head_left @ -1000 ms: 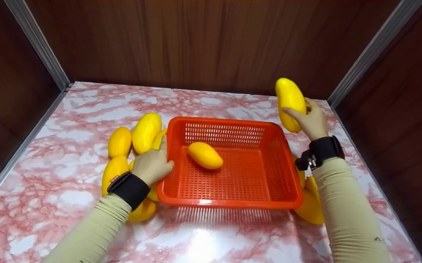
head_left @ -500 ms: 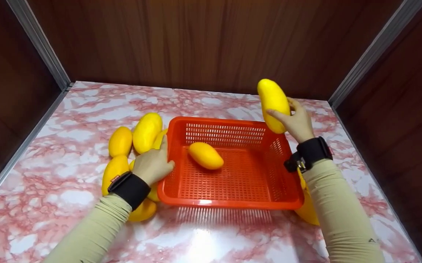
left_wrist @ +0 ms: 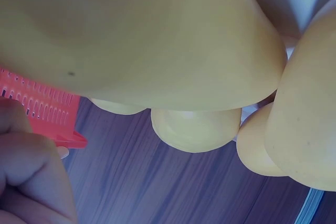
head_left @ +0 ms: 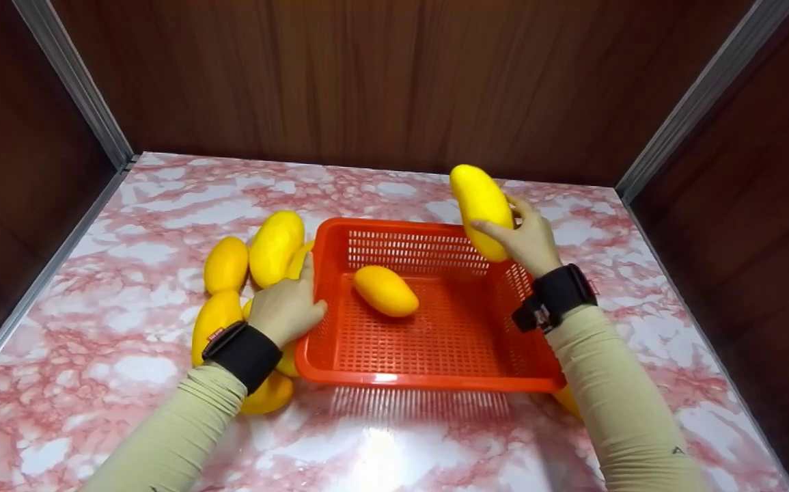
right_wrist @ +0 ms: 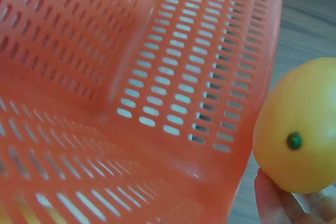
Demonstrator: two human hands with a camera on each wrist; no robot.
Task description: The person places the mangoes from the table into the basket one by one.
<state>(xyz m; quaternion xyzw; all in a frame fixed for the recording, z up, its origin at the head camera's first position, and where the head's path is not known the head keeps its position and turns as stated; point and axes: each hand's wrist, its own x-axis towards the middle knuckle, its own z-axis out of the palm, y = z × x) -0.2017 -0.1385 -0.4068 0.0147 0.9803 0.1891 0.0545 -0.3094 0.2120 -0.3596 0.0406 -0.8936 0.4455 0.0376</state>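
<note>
My right hand (head_left: 531, 239) grips a yellow mango (head_left: 481, 212) over the back right part of a red plastic basket (head_left: 428, 383). In the right wrist view the mango's green stem end (right_wrist: 294, 140) faces the camera, close by the basket wall (right_wrist: 173, 93). The left hand (head_left: 285, 307) holds the basket's left rim, thumb on the inner side and the other fingers outside. One orange-yellow mango (head_left: 386, 291) lies on the basket floor, toward the left. Fingers of the left hand (left_wrist: 37, 171) show beside the basket (left_wrist: 42, 108) in the left wrist view.
Several mangoes (head_left: 225, 265) lie on the marbled table (head_left: 128, 273) left of the basket, partly under the left wrist. Another mango (head_left: 569, 402) peeks out beneath the right forearm. Dark wood panels (head_left: 394, 82) with metal corner strips (head_left: 73, 82) enclose the back and sides.
My right hand has carried its mango leftward and slightly down, from right of the basket to over its back right part. The left hand and basket have stayed in place.
</note>
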